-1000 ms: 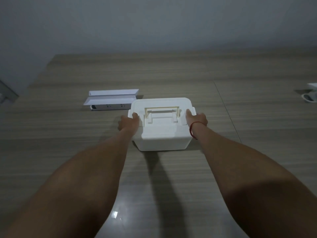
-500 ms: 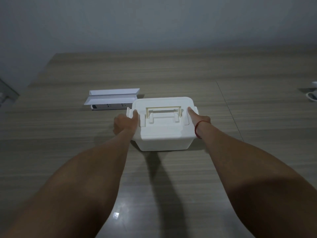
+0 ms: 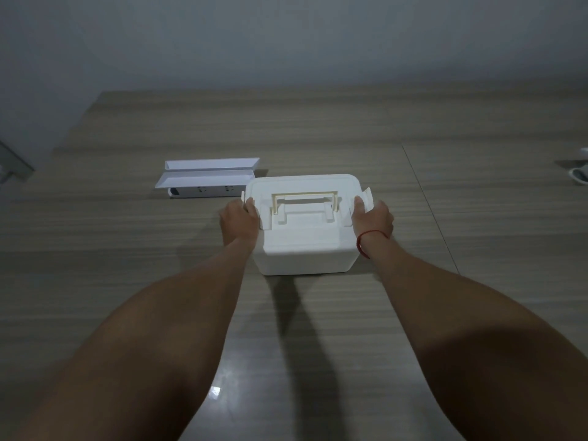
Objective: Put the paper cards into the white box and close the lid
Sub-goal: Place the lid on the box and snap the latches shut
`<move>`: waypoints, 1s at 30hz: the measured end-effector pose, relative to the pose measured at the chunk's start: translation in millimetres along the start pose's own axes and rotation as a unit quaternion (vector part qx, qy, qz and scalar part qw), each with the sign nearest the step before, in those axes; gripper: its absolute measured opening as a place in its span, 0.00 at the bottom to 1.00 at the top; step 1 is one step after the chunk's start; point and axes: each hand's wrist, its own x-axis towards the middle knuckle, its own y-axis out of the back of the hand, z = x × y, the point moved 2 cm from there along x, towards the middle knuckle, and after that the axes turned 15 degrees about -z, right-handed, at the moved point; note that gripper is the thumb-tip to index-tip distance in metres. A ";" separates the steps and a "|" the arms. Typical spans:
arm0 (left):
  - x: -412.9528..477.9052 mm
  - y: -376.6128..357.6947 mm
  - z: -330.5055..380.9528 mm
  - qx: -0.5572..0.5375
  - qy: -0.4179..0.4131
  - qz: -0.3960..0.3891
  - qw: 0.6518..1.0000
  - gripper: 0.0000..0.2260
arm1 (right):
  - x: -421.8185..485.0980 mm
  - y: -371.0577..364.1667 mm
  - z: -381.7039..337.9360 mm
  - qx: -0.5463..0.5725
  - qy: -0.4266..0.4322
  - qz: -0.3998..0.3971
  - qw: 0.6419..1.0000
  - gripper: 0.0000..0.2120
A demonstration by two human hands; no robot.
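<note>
The white box (image 3: 304, 246) stands in the middle of the wooden table with its lid (image 3: 302, 186) on and a cream handle (image 3: 304, 198) lying flat on top. My left hand (image 3: 238, 219) grips the latch on the box's left side. My right hand (image 3: 374, 218), with a red string at the wrist, holds the right-side latch (image 3: 367, 198), which is swung outward and up. White paper cards (image 3: 208, 175) lie folded in a pile behind and left of the box, apart from it.
A white power strip (image 3: 203, 190) lies under the paper cards. A white object (image 3: 580, 176) sits at the table's far right edge. A seam (image 3: 429, 208) runs across the table right of the box. A grey wall rises behind the table.
Both hands shifted from pressing on the lid's ends to gripping the side latches. The right latch has swung outward and now sticks up beside the lid.
</note>
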 end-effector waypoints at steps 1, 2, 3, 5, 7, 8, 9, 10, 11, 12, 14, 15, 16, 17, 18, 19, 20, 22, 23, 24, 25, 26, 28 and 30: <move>-1.3 -0.6 0.7 -0.002 -0.001 0.002 1.000 0.19 | -0.7 -0.5 -0.9 -0.004 0.000 0.001 1.000 0.24; -2.4 -1.9 2.1 0.000 -0.003 0.004 1.000 0.18 | -1.9 -0.2 -1.6 -0.011 0.001 0.002 1.000 0.23; -3.5 -2.2 3.5 0.007 -0.005 0.006 1.000 0.17 | -3.2 -0.9 -2.2 -0.022 0.002 0.004 1.000 0.22; -5.8 -3.9 5.5 0.015 -0.009 0.007 1.000 0.16 | -5.6 -1.3 -3.5 -0.053 0.009 0.013 0.998 0.20; -5.9 -4.0 5.0 0.012 -0.016 0.009 1.000 0.16 | -7.5 -2.2 -7.3 -0.080 0.014 0.031 0.996 0.18; -5.4 -4.1 4.5 0.008 -0.019 0.012 1.000 0.15 | -8.2 -1.7 -9.7 -0.085 0.012 0.037 0.996 0.18; -4.8 -3.8 4.3 0.004 -0.018 0.012 1.000 0.15 | -7.7 -1.3 -12.2 -0.079 0.006 0.038 0.996 0.17; -4.3 -3.1 4.4 -0.002 -0.012 0.009 1.000 0.16 | -6.9 -0.5 -13.9 -0.065 -0.002 0.037 0.997 0.17; -4.2 -2.6 5.1 -0.010 -0.001 0.002 1.000 0.17 | -5.7 -0.1 -14.9 -0.047 -0.012 0.032 0.998 0.17; -4.1 -2.4 6.7 -0.018 0.015 -0.009 1.000 0.18 | -5.2 0.5 -15.3 -0.025 -0.021 0.028 0.999 0.18; -5.1 -1.1 11.3 -0.034 0.057 -0.042 0.997 0.25 | -6.1 -2.2 -18.3 0.022 -0.034 0.009 0.999 0.23; -5.3 -1.1 13.3 -0.045 0.077 -0.062 0.994 0.29 | -6.6 -5.3 -21.4 0.040 -0.041 -0.002 0.998 0.27; -5.3 -1.6 15.2 -0.059 0.094 -0.080 0.991 0.34 | -7.0 -8.6 -25.2 0.050 -0.048 -0.013 0.998 0.32; -6.6 -2.3 17.8 -0.072 0.107 -0.094 0.987 0.38 | -7.5 -10.4 -28.5 0.053 -0.055 -0.022 0.997 0.37; -6.5 -2.3 19.6 -0.077 0.117 -0.101 0.985 0.41 | -7.5 -12.6 -31.4 0.049 -0.061 -0.030 0.996 0.41; -6.5 -2.3 20.3 -0.073 0.118 -0.106 0.985 0.44 | -7.0 -14.3 -32.8 0.039 -0.064 -0.038 0.997 0.44; -6.8 -2.7 19.6 -0.065 0.112 -0.110 0.985 0.46 | -7.4 -14.7 -32.2 0.026 -0.061 -0.046 0.997 0.46; -6.8 -2.8 13.7 -0.057 0.086 -0.121 0.987 0.45 | -7.2 -14.9 -26.3 0.008 -0.042 -0.063 0.997 0.47; -7.6 -2.8 9.8 -0.053 0.069 -0.126 0.988 0.44 | -6.8 -14.4 -22.7 0.007 -0.030 -0.069 0.997 0.47; -8.6 -3.0 5.9 -0.046 0.051 -0.133 0.989 0.42 | -6.0 -13.4 -20.0 0.008 -0.018 -0.072 0.997 0.46; -10.4 -3.1 2.8 -0.037 0.033 -0.137 0.989 0.40 | -5.5 -12.4 -18.1 0.013 -0.008 -0.074 0.997 0.46; -12.4 -2.4 1.1 -0.035 0.020 -0.138 0.990 0.38 | -5.4 -11.1 -17.2 0.021 0.000 -0.076 0.997 0.45; -14.6 -1.2 1.1 -0.063 0.021 -0.136 0.988 0.34 | -4.7 -8.7 -15.1 0.025 0.013 -0.084 0.996 0.44; -17.0 -1.2 2.7 -0.074 0.035 -0.133 0.988 0.37 | -5.3 -7.0 -9.7 -0.015 0.031 -0.103 0.994 0.44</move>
